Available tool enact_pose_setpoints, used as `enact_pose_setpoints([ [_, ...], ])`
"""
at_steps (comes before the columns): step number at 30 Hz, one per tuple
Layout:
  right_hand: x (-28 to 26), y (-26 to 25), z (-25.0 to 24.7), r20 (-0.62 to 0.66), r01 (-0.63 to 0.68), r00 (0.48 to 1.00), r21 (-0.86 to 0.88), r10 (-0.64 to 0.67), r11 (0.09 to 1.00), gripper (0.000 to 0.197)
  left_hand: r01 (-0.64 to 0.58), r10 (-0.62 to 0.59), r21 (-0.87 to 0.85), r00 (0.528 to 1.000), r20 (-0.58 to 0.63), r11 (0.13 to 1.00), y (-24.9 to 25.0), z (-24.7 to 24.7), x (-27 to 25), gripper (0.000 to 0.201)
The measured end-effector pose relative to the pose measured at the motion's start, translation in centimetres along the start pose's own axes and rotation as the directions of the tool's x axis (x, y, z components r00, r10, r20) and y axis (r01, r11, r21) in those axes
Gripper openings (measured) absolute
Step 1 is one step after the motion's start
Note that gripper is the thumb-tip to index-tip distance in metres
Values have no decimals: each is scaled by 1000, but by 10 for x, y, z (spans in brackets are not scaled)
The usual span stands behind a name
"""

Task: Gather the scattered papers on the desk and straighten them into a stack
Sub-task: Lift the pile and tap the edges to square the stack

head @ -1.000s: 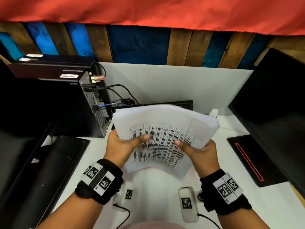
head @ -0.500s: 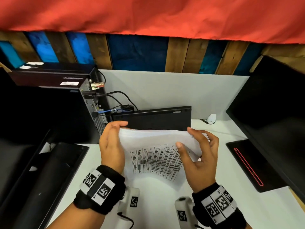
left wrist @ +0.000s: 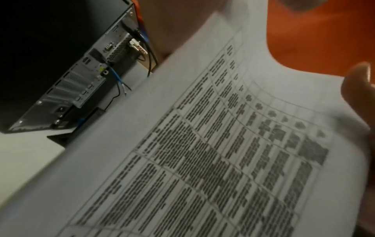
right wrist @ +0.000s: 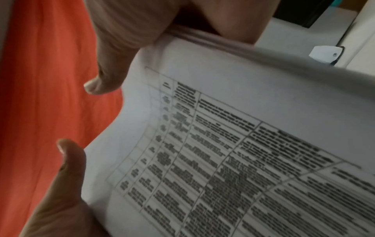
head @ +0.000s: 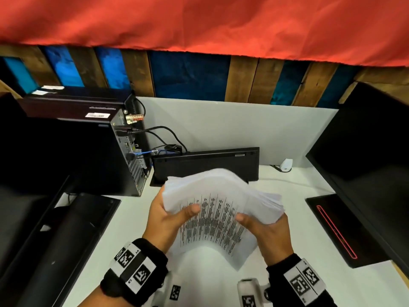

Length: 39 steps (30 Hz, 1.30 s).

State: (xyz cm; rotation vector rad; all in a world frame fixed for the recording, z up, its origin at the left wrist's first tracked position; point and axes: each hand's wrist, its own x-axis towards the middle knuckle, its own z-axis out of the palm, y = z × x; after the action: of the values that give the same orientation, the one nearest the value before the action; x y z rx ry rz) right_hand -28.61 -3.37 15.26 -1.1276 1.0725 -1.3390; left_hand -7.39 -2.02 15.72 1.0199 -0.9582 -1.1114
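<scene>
**Paper stack held up over white desk**

White desk (head: 124, 220) under me, PC tower (head: 124, 156) beyond my left hand (head: 168, 220). I'm holding the papers (head: 221, 209) off the desk between both hands, thumbs clamped on top, left hand and right hand (head: 267, 233) gripping opposite sides. Sheets bowed, edges uneven.

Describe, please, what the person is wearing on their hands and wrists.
The left hand and right hand are bare. Each wrist carries a black band with white square-code tags, and a white camera pod, also tagged, below it. A thin black cable leaves the left pod.
</scene>
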Motion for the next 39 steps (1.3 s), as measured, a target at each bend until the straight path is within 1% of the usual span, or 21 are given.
enact_pose_setpoints([
  [2, 3, 0, -4, -29, -21, 999, 7, 21, 1000, 80, -3, 5, 26, 998, -62, 1000, -2, -4, 5, 97],
  [4, 3, 0, -5, 24, -71, 997, 17, 71, 997, 68, 25, -24, 30, 999, -39, 999, -4, -2, 5, 100],
  [5, 3, -1, -3, 76, -93, 993, 12, 92, 996, 67, 43, -43, 20, 999, -9, 999, -5, -1, 4, 100],
  [7, 5, -2, -2, 152, -114, 982, -4, 113, 993, 75, 59, -59, 3, 998, 33, 998, -6, 0, 4, 99],
  [9, 8, 0, -6, 148, -115, 982, 8, 113, 993, 80, 67, -66, -37, 997, 25, 997, -8, -3, 5, 102],
  [10, 9, -1, -8, 133, -122, 984, 3, 121, 992, 76, 72, -71, -47, 997, 15, 996, -10, -5, 7, 103],
  [12, 8, -4, -13, 143, -142, 979, -24, 144, 990, 59, 88, -88, -42, 996, 21, 995, -11, -8, 9, 100],
  [13, 7, -7, -13, 175, -150, 972, -42, 155, 988, 54, 98, -97, -38, 995, 33, 994, -11, -9, 10, 98],
  [15, 7, -6, -14, 217, -153, 963, -53, 161, 987, 51, 107, -105, -36, 994, 42, 994, -12, -11, 10, 99],
  [18, 7, -4, -15, 166, -143, 975, -51, 150, 988, 51, 90, -87, -51, 994, 69, 995, -11, -9, 9, 100],
  [21, 4, -6, -11, 227, -149, 960, -90, 165, 985, 50, 95, -89, -62, 992, 91, 994, -10, -6, 8, 102],
  [22, 4, -6, -11, 213, -150, 963, -94, 167, 984, 48, 98, -92, -66, 991, 93, 993, -11, -6, 9, 102],
  [25, 9, 4, -19, 111, -154, 980, -94, 164, 984, 44, 115, -110, -52, 989, 97, 992, -15, -8, 10, 101],
  [26, 9, 5, -19, 111, -161, 979, -113, 173, 981, 45, 126, -122, -37, 987, 108, 991, -17, -7, 10, 97],
  [29, 8, 8, -15, 134, -181, 971, -138, 199, 974, 51, 146, -147, 15, 983, 113, 989, -19, -4, 9, 72],
  [31, 13, 7, -13, 112, -168, 977, -133, 183, 977, 55, 137, -139, 31, 986, 90, 990, -17, -5, 11, 66],
  [33, 19, 4, -13, 116, -152, 979, -134, 168, 979, 58, 127, -129, 33, 988, 81, 991, -10, -8, 15, 68],
  [36, 21, -5, -16, 163, -138, 974, -119, 157, 983, 53, 119, -123, 41, 986, 109, 992, -1, -16, 20, 74],
  [39, 19, -1, -23, 212, -179, 957, -107, 199, 978, 50, 181, -192, 83, 968, 162, 980, -5, -24, 21, 79],
])
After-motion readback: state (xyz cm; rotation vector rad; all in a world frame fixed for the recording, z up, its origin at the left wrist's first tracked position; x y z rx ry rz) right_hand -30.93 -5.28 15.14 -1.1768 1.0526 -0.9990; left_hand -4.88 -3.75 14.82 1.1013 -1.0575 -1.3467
